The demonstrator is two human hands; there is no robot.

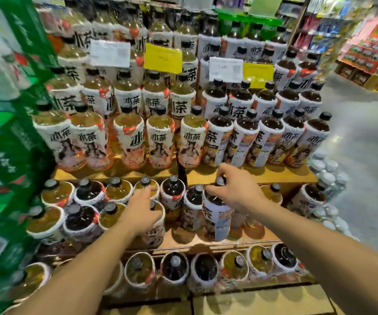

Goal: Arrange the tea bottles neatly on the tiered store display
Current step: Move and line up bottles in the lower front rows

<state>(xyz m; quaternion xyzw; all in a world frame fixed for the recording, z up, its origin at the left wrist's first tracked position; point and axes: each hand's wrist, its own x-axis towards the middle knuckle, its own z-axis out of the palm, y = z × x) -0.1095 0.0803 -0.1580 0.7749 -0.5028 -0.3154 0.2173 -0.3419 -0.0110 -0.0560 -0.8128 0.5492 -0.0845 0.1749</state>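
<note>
1. Nearest: cardboard box tops [260,302], matte tan and flat, run along the bottom edge.
2. Bottom tier [208,270]: one row of round-shouldered plastic tea bottles, dark caps, white shrink-wrap labels, amber and near-black liquid mixed.
3. Middle wooden shelf [260,236], smooth light board with a bare patch at its right front. Bottles here are mixed in colour, packed tight on the left and looser on the right.
4. Left hand [141,211]: palm down on a pale-tea bottle [155,234] in the front row, fingers curled over its shoulder and cap. Grip looks closed, but the cap is hidden.
5. Right hand [235,188]: thumb and fingers pinched around the neck of a dark-tea bottle [216,218], which has a white and lilac label and stands upright mid-shelf, just beside another dark bottle on its left.
6. Upper tier [263,173]: wood ledge with an even row, five amber bottles on the left and five dark on the right, labels facing out.
7. Further rows stack higher behind, carrying white and yellow paper price cards [163,57].
8. Left flank: glossy green shrink-wrapped cases [13,155], blurred.
9. Right: clear capped bottles [326,176] on the grey polished floor; blurred shelving beyond.
</note>
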